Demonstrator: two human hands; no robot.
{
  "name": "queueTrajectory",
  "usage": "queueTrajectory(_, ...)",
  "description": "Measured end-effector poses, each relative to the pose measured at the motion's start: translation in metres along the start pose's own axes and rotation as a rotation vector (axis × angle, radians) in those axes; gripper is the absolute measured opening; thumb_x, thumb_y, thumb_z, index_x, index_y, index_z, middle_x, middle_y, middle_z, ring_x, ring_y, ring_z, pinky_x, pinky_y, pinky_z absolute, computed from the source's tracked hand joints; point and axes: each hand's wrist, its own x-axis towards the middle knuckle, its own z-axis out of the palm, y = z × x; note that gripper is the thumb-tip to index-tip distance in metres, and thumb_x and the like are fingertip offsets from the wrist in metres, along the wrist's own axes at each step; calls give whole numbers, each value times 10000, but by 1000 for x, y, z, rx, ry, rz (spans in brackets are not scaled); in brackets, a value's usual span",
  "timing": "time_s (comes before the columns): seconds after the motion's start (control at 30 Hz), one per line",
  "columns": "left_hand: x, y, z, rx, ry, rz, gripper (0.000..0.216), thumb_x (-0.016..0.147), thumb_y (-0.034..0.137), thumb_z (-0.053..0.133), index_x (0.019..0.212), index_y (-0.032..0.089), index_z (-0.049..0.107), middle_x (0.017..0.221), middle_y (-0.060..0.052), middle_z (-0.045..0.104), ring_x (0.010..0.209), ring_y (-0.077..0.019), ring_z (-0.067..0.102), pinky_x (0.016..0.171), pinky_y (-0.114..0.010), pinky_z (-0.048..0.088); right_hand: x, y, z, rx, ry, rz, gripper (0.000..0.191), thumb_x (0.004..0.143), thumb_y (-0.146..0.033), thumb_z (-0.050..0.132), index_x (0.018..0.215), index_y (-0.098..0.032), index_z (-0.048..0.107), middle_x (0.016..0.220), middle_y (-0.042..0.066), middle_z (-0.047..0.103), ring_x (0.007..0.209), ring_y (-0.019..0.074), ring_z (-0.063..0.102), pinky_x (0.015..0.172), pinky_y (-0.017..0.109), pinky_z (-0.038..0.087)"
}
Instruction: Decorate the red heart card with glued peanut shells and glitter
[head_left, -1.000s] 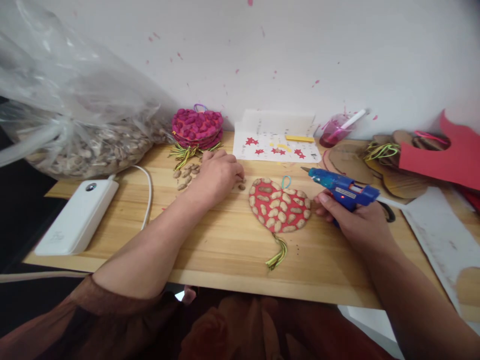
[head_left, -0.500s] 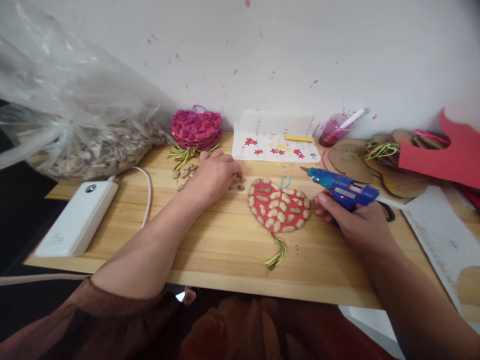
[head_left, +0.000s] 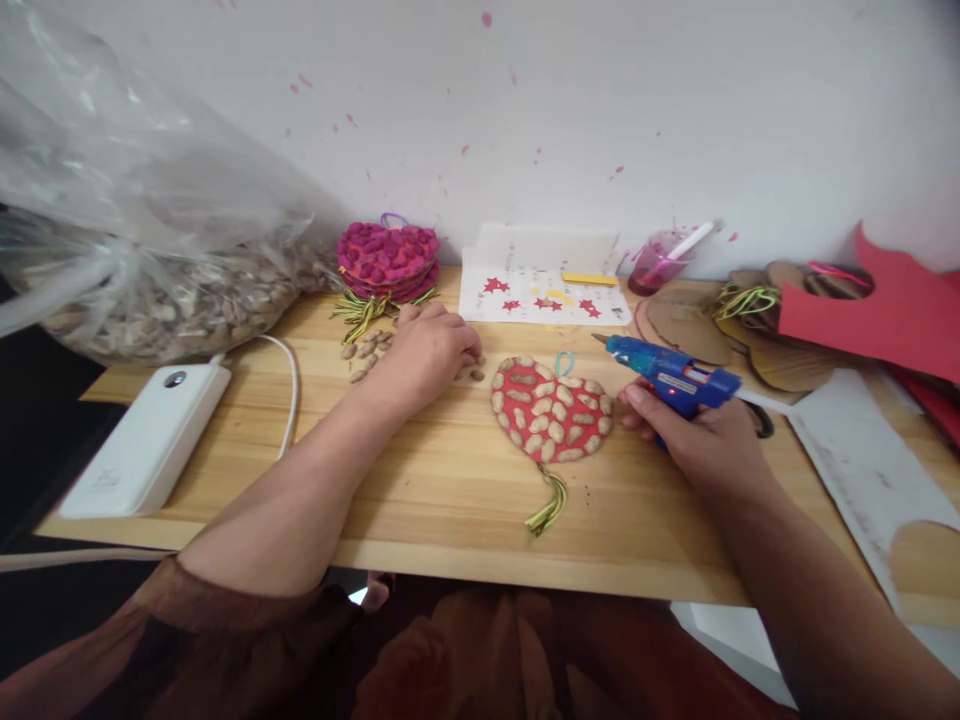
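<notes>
My right hand [head_left: 701,430] grips a blue hot glue gun [head_left: 671,370], its nozzle pointing left above the table and a small red light lit on its body. Just left of it lies a red heart-shaped piece [head_left: 553,410] covered with peanuts in their shells, with a blue loop on top and a yellow-green tassel below. My left hand [head_left: 431,352] rests among loose peanuts [head_left: 367,348], its fingers curled down; whatever is between the fingertips is hidden. Behind it sits a stack of magenta peanut-covered pieces [head_left: 386,262] with tassels.
At the left are a plastic bag of peanuts [head_left: 172,310] and a white power bank [head_left: 146,440] with a cable. A paper sheet with red stars [head_left: 544,285] and a cup of magenta paint [head_left: 660,262] stand near the wall. Cardboard cut-outs [head_left: 780,345] and red sheet [head_left: 874,310] are at right.
The whole view has shifted slightly. My left hand stays over the loose peanuts and my right hand keeps its grip on the glue gun, with little movement of either.
</notes>
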Motion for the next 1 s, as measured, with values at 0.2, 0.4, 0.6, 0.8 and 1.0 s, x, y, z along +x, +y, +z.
queueTrajectory(0.2,2,-3,-2,-7,6,-28,182,909,210,595,900,212,777,1004,-104,764,1030,-294,594,932,-461,343,-1,-3,1,36,8,-3,302,763,-469,764,840,-179,727,750,50,754,617,194,705,569,295,560)
queueTrajectory(0.4,2,-6,-3,-33,18,-17,172,899,213,601,873,207,770,985,-102,767,1025,-278,597,942,-429,364,-2,-4,4,10,14,-35,283,788,-459,750,858,-186,723,654,17,717,565,178,669,590,298,550)
queueTrajectory(0.6,1,-3,0,22,0,23,199,907,243,579,872,203,770,991,-105,769,1032,-296,603,936,-460,351,-12,5,-3,-48,104,-106,347,817,-539,713,899,-203,737,742,49,758,703,237,730,715,381,593)
queueTrajectory(0.8,3,-3,0,78,-54,17,248,911,236,533,913,198,778,1026,-117,765,1074,-315,608,938,-459,353,-42,0,-45,-308,201,-171,381,842,-572,682,983,-222,741,774,45,753,693,237,708,701,361,562)
queueTrajectory(1.0,4,-3,-2,123,-102,-9,231,927,262,547,943,214,773,1057,-114,764,1093,-324,623,916,-429,370,-66,17,-100,-616,430,-138,439,796,-557,704,1097,-237,685,891,55,741,767,248,683,741,365,522)
